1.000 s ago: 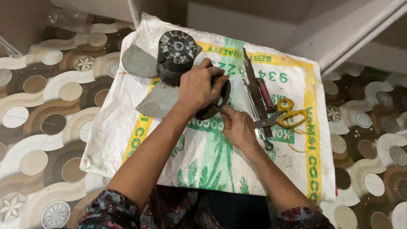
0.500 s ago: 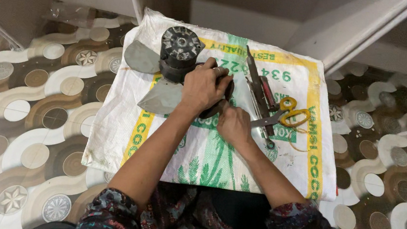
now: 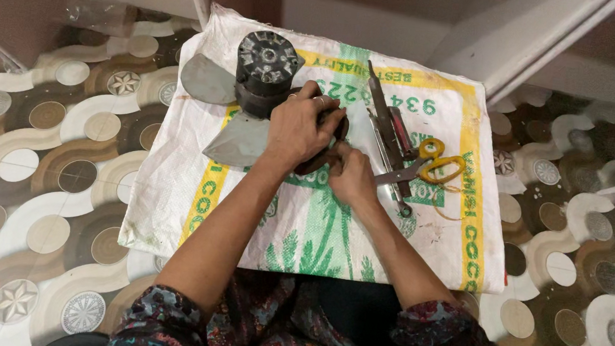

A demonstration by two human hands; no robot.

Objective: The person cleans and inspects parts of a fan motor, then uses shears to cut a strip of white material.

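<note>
The left hand [image 3: 302, 129] remains clamped, fingers curled, over a dark rounded part [image 3: 324, 156] lying on the white woven plastic sack with green and yellow print [image 3: 171, 205] that is spread on the patterned brown-and-cream tiled floor [image 3: 31, 193]. The right hand [image 3: 352, 175] is closed at the near edge of that same part, fingertips pinched against it; what they pinch is hidden. Against the views of a second and half a second ago, both hands hold nearly the same station, with the right hand drawn slightly closer under the left; no item on the sack has been shifted. In judgement, the work on the dark part is still in its gripping and working stage, with nothing separated yet. Just beyond the left hand stands the black ribbed cylindrical fan motor [image 3: 266, 69], touching or close to the wrist side, with two grey metal blades [image 3: 208, 79] spreading left of it. To the right of the hands lie yellow-handled scissors [image 3: 435, 158] and several long metal hand tools [image 3: 385, 131], untouched, near but apart from the right hand
</note>
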